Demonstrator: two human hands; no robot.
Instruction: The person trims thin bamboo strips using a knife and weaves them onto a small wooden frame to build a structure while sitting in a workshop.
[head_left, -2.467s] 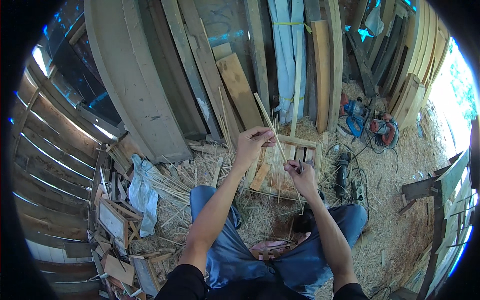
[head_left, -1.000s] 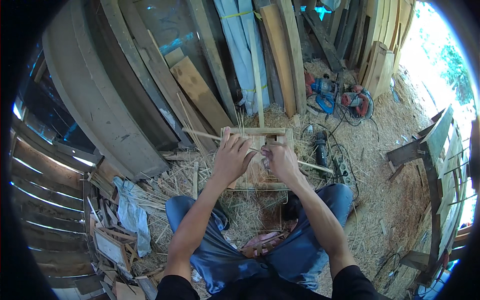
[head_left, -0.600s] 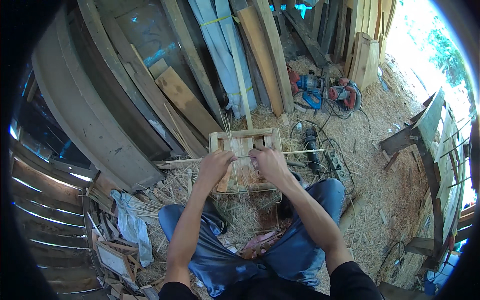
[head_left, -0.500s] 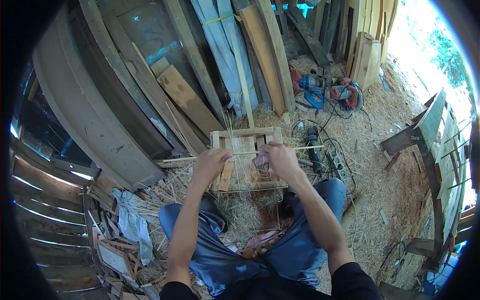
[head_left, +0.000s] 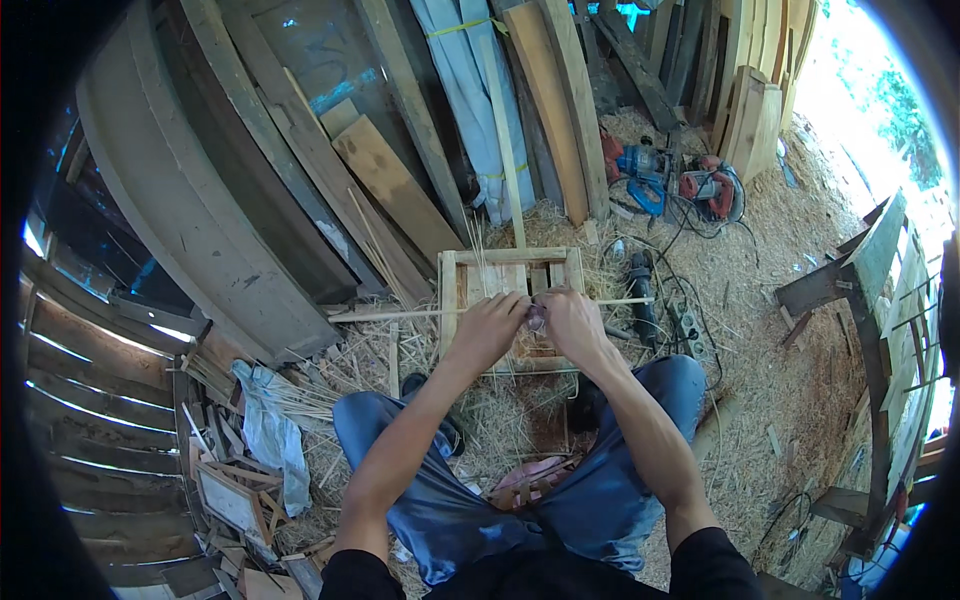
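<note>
The left hand (head_left: 492, 326) and the right hand (head_left: 574, 325) are close together over a low wooden frame (head_left: 512, 256), fingers curled around a thin pale stick (head_left: 400, 314). The stick runs crosswise, its 2 ends jutting past the frame's sides. A small pinkish thing (head_left: 537, 318) (too blurred to name) shows between the hands. A black power tool (head_left: 641, 274) lies by the stick's right end.
</note>
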